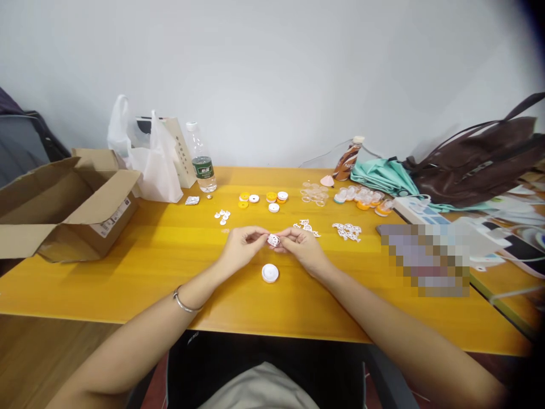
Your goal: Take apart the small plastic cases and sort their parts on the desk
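Observation:
Between the fingertips of my left hand [243, 247] and my right hand [301, 248] is a small white openwork plastic piece [273, 240], pinched from both sides above the table. Just below it, nearer to me, a round white cap-like part [269, 273] lies on the wood. Beyond my right hand is a loose group of similar white openwork pieces [305, 227], with another group of white openwork pieces [347, 232] farther right. Small white round parts [222, 216] lie past my left hand. Several yellow and white discs [271, 197] sit farther back.
Clear rings [315, 193] and clear-topped parts [361, 196] lie at the back right, near a brown bottle [349, 159] and a dark bag [481, 159]. An open cardboard box [85, 210], a plastic bag [155, 165] and a water bottle [201, 162] stand left. A blurred flat object [426, 258] lies right.

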`<state>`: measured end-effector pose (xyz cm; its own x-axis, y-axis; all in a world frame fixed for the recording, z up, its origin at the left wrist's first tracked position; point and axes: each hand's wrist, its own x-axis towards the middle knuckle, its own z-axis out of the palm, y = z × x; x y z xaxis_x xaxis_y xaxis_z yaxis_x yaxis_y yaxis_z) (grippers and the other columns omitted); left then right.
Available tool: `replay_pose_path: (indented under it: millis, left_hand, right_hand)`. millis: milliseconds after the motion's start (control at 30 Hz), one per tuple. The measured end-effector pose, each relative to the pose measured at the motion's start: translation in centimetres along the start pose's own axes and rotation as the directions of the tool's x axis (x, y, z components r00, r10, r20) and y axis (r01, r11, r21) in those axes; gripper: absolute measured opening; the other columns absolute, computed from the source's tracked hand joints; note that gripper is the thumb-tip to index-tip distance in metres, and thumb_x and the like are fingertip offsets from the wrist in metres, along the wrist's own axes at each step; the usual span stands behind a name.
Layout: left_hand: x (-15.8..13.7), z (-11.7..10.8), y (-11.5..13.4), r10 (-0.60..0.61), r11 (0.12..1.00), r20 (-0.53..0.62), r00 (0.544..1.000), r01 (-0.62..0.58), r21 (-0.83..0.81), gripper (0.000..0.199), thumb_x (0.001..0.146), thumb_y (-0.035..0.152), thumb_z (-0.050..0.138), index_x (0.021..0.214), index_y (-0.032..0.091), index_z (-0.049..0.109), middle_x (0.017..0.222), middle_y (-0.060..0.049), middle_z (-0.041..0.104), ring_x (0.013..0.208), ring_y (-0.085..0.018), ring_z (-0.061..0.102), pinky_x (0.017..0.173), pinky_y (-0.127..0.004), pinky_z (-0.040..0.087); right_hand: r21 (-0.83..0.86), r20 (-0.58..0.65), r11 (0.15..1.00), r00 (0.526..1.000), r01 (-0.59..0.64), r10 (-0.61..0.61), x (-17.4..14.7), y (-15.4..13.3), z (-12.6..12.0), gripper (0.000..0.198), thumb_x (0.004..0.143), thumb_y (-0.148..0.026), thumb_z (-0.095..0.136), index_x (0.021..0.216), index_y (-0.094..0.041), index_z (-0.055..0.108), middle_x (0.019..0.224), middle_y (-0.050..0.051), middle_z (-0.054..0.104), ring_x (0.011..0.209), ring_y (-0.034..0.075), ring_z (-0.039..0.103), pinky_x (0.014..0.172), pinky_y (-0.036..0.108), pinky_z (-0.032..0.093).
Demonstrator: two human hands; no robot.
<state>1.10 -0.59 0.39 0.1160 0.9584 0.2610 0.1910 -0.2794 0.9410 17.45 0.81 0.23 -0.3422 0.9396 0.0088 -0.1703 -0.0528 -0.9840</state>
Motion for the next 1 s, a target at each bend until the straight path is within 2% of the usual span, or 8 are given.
replay_pose_path:
  millis: [100, 200, 433, 533, 667, 833, 900, 1000]
  left_hand:
    - [0.1, -0.1, 0.0, -0.034, 0.998, 0.022, 0.999, 0.035, -0.042, 0.020, 0.073, 0.030, 0.061, 0.078, 0.011, 0.065, 0.074, -0.005, 0.069, 0.067, -0.014, 0.064, 0.066, -0.025, 0.051]
    - [0.2, -0.1, -0.2, -0.010, 1.000, 0.027, 1.000, 0.010, 0.012, 0.019, 0.074, 0.029, 0.059, 0.079, 0.011, 0.064, 0.074, -0.005, 0.068, 0.067, -0.013, 0.063, 0.065, -0.023, 0.050]
    - [-0.4, 0.2, -0.5, 0.081, 0.976, 0.081, 0.993, -0.095, 0.195, 0.016, 0.079, 0.025, 0.054, 0.080, 0.012, 0.063, 0.072, -0.004, 0.067, 0.065, -0.011, 0.061, 0.060, -0.019, 0.046]
    - [-0.7, 0.3, -0.2, 0.127, 0.959, 0.100, 0.987, -0.148, 0.243, 0.019, 0.080, 0.022, 0.052, 0.093, 0.013, 0.062, 0.078, -0.004, 0.067, 0.069, -0.012, 0.062, 0.063, -0.020, 0.047]
    - [-1.0, -0.1, 0.2, 0.290, 0.869, 0.206, 0.935, -0.347, 0.353, 0.030, 0.079, 0.020, 0.055, 0.109, 0.016, 0.057, 0.090, -0.005, 0.066, 0.079, -0.013, 0.060, 0.073, -0.023, 0.047]
    - [-0.9, -0.8, 0.7, 0.374, 0.759, 0.258, 0.891, -0.454, 0.468, 0.023, 0.083, 0.027, 0.053, 0.100, 0.015, 0.062, 0.081, -0.005, 0.062, 0.073, -0.013, 0.057, 0.070, -0.025, 0.045]
    - [-0.8, -0.8, 0.8, 0.404, 0.760, 0.249, 0.880, -0.475, 0.444, 0.020, 0.081, 0.025, 0.055, 0.097, 0.015, 0.062, 0.084, -0.006, 0.061, 0.077, -0.014, 0.056, 0.072, -0.025, 0.045]
    - [-0.8, -0.6, 0.9, 0.376, 0.823, 0.195, 0.906, -0.423, 0.378, 0.018, 0.078, 0.023, 0.058, 0.093, 0.016, 0.062, 0.086, -0.004, 0.062, 0.079, -0.013, 0.056, 0.067, -0.022, 0.044]
  right_hand:
    - [0.017, 0.005, 1.000, 1.000, -0.015, 0.015, -0.1, -0.1, 0.2, 0.017, 0.066, -0.028, 0.068, 0.077, -0.016, 0.063, 0.071, 0.001, 0.069, 0.066, 0.012, 0.066, 0.068, 0.026, 0.054]
    - [0.000, 0.011, 1.000, 1.000, -0.029, 0.029, -0.2, -0.2, 0.3, 0.020, 0.067, -0.022, 0.066, 0.085, -0.018, 0.059, 0.066, -0.002, 0.067, 0.064, 0.011, 0.066, 0.064, 0.024, 0.052]
    - [0.008, 0.046, 0.996, 0.995, -0.090, 0.090, 0.0, 0.2, 0.2, 0.022, 0.064, -0.024, 0.071, 0.076, -0.017, 0.054, 0.062, -0.004, 0.062, 0.055, 0.006, 0.059, 0.058, 0.020, 0.045]
    - [0.081, 0.031, 0.987, 0.990, -0.137, 0.135, 0.1, 0.2, -0.1, 0.023, 0.063, -0.026, 0.072, 0.075, -0.017, 0.054, 0.060, -0.004, 0.062, 0.054, 0.005, 0.057, 0.057, 0.019, 0.043]
    - [0.153, 0.021, 0.975, 0.987, -0.162, 0.161, 0.2, 0.3, -0.3, 0.024, 0.061, -0.024, 0.074, 0.074, -0.017, 0.055, 0.060, -0.005, 0.061, 0.054, 0.005, 0.055, 0.059, 0.018, 0.043]
    - [0.151, 0.079, 0.967, 0.978, -0.205, 0.195, 0.1, 0.3, -0.3, 0.018, 0.063, -0.022, 0.072, 0.073, -0.016, 0.058, 0.062, -0.003, 0.061, 0.054, 0.004, 0.053, 0.056, 0.016, 0.042]
    - [0.161, 0.104, 0.964, 0.975, -0.212, 0.197, 0.0, 0.2, -0.2, 0.017, 0.063, -0.021, 0.072, 0.074, -0.016, 0.059, 0.065, -0.003, 0.061, 0.056, 0.004, 0.053, 0.057, 0.016, 0.042]
    - [0.144, 0.115, 0.975, 0.981, -0.169, 0.153, -0.1, 0.1, -0.1, 0.017, 0.065, -0.024, 0.071, 0.076, -0.016, 0.060, 0.068, -0.003, 0.061, 0.058, 0.004, 0.054, 0.061, 0.017, 0.044]
